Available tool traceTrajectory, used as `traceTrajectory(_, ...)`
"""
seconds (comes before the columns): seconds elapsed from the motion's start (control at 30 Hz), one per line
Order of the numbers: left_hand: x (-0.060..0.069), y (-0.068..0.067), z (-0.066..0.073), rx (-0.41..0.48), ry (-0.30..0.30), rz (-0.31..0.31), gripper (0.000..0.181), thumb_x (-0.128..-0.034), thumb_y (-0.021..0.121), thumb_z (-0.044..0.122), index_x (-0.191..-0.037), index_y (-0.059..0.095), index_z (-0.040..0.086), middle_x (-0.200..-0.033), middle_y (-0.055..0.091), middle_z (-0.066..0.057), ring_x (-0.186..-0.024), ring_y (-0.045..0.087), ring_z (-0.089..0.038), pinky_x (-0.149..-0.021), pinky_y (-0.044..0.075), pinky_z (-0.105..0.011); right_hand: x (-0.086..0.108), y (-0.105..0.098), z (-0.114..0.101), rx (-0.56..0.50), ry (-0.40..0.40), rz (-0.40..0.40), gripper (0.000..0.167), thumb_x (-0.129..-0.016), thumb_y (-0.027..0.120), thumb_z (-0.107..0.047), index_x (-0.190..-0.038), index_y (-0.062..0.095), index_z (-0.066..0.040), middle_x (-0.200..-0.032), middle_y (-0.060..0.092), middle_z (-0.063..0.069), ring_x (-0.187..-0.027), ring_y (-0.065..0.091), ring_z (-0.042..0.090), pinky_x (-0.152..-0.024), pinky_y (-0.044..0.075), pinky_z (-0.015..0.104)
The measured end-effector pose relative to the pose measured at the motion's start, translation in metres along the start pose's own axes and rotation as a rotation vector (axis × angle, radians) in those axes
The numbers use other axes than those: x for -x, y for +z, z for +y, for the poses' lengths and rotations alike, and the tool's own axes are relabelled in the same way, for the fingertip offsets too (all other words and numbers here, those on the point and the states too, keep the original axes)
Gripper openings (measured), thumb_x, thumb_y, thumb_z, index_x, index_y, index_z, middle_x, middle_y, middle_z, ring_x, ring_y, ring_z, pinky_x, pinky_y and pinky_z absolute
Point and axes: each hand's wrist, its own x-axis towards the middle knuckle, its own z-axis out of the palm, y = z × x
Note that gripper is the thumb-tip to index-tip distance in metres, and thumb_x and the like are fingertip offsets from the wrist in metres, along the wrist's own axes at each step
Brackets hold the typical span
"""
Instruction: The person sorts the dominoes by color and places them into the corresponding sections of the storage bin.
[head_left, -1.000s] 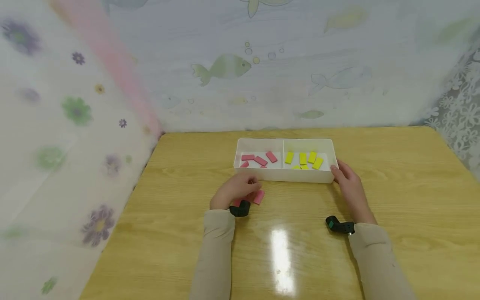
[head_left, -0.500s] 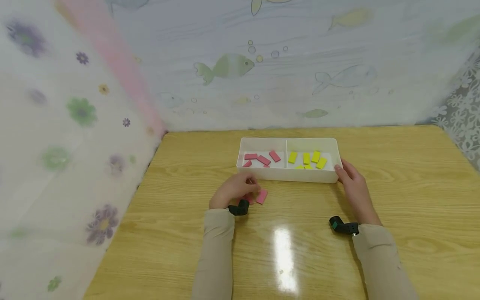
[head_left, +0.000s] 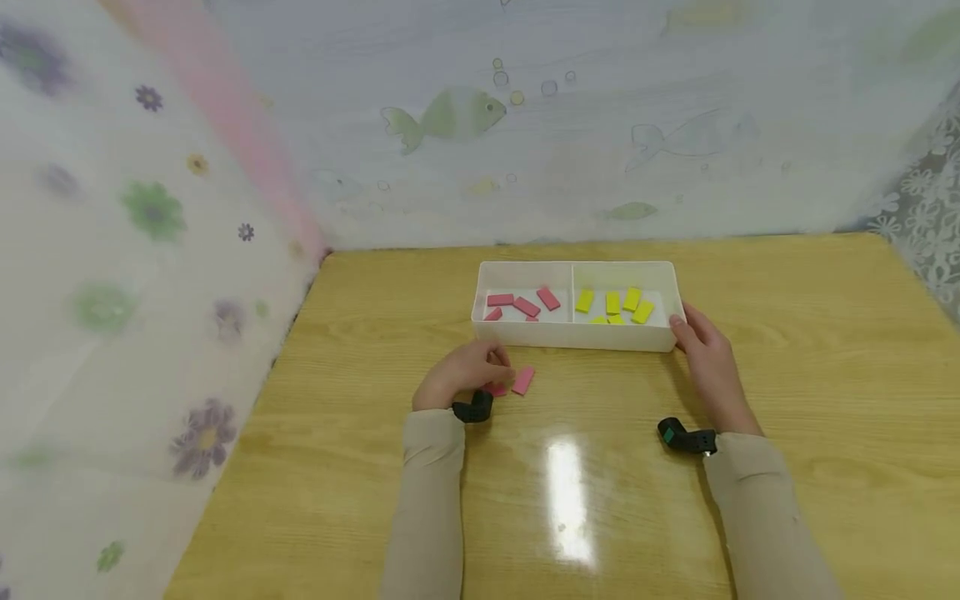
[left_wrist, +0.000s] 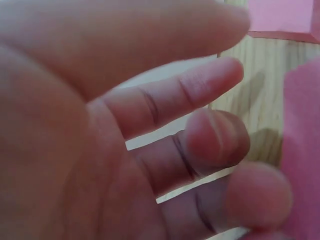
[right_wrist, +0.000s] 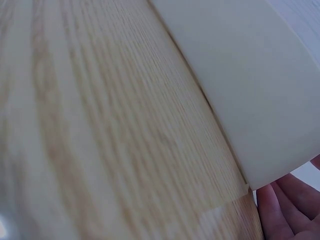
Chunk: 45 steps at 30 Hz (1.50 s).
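Observation:
A white two-compartment box (head_left: 577, 335) sits near the far side of the table. Pink blocks (head_left: 527, 307) lie in its left compartment and yellow blocks (head_left: 642, 312) in its right one. My left hand (head_left: 467, 371) hovers low over the table before the box, next to a loose pink block (head_left: 523, 381); another pink block (head_left: 495, 389) is partly hidden under it. In the left wrist view the left fingers (left_wrist: 165, 105) are loosely bent, with nothing between them and the thumb. My right hand (head_left: 705, 354) grips the box's right end, thumb at the front corner, fingers (right_wrist: 287, 207) behind.
The wooden table (head_left: 337, 500) meets a wall with painted fish at the back and a flowered wall on the left. A black wrist camera (head_left: 474, 408) sits on the left wrist, another black wrist camera (head_left: 684, 437) on the right.
The whole head view has shifted slightly. My left hand has drawn back a little from the box and the loose pink block. The right hand stays on the box.

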Motion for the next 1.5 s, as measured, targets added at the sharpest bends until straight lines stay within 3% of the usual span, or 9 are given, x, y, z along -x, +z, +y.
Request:
traceTrajectory(0.13, 0.000, -0.003, 0.002, -0.007, 0.004, -0.020, 0.024, -0.0799, 0.065, 0.032, -0.096, 0.057, 0.015, -0.089, 0.056, 0.001, -0.080, 0.051, -0.016, -0.068, 0.043, -0.029, -0.003, -0.002, -0.003, -0.002, 0.004, 0.004, 0.065, -0.088, 0.036, -0.057, -0.142, 0.023, -0.024, -0.144, 0.026, 0.006, -0.123, 0.036, 0.027, -0.100, 0.026, 0.046)
traceTrajectory(0.33, 0.003, -0.003, 0.006, -0.025, -0.044, -0.071, 0.030, -0.0793, 0.067, 0.030, -0.101, 0.054, 0.014, -0.089, 0.054, -0.001, -0.079, 0.050, -0.018, -0.065, 0.042, -0.029, -0.003, -0.001, -0.003, -0.027, 0.023, -0.008, 0.066, -0.088, 0.037, -0.055, -0.143, 0.022, -0.021, -0.145, 0.025, 0.005, -0.124, 0.035, 0.026, -0.101, 0.027, 0.044)
traceTrajectory(0.73, -0.002, 0.001, 0.012, -0.079, -0.009, -0.061, 0.032, -0.0762, 0.070, 0.018, -0.103, 0.054, 0.012, -0.082, 0.052, -0.003, -0.071, 0.048, -0.016, -0.061, 0.039, -0.027, -0.005, -0.001, -0.001, -0.044, 0.019, 0.006, 0.066, -0.088, 0.038, -0.056, -0.142, 0.024, -0.023, -0.144, 0.025, 0.005, -0.123, 0.037, 0.026, -0.101, 0.027, 0.044)
traceTrajectory(0.87, -0.003, 0.003, 0.011, -0.078, -0.017, -0.045, 0.030, -0.0770, 0.069, 0.016, -0.103, 0.055, 0.012, -0.079, 0.053, -0.003, -0.070, 0.049, -0.016, -0.060, 0.040, -0.026, -0.006, -0.002, -0.001, -0.053, 0.026, 0.005, 0.067, -0.088, 0.039, -0.055, -0.143, 0.023, -0.021, -0.144, 0.025, 0.005, -0.123, 0.035, 0.025, -0.101, 0.027, 0.043)
traceTrajectory(1.2, -0.002, 0.005, 0.013, -0.097, -0.059, 0.064, 0.021, -0.0818, 0.063, 0.024, -0.099, 0.055, 0.014, -0.082, 0.053, -0.002, -0.073, 0.049, -0.017, -0.064, 0.041, -0.029, -0.005, 0.000, 0.000, -0.047, 0.009, 0.004, 0.065, -0.088, 0.040, -0.053, -0.142, 0.025, -0.019, -0.143, 0.028, 0.004, -0.121, 0.037, 0.025, -0.100, 0.028, 0.043)
traceTrajectory(1.5, -0.005, 0.007, 0.014, -0.238, -0.110, 0.126, 0.022, -0.0814, 0.062, 0.033, -0.096, 0.055, 0.017, -0.082, 0.053, 0.002, -0.073, 0.050, -0.015, -0.062, 0.041, -0.029, -0.005, -0.001, -0.001, -0.036, 0.023, 0.002, 0.067, -0.087, 0.039, -0.055, -0.142, 0.024, -0.019, -0.144, 0.027, 0.004, -0.122, 0.037, 0.025, -0.101, 0.026, 0.044)
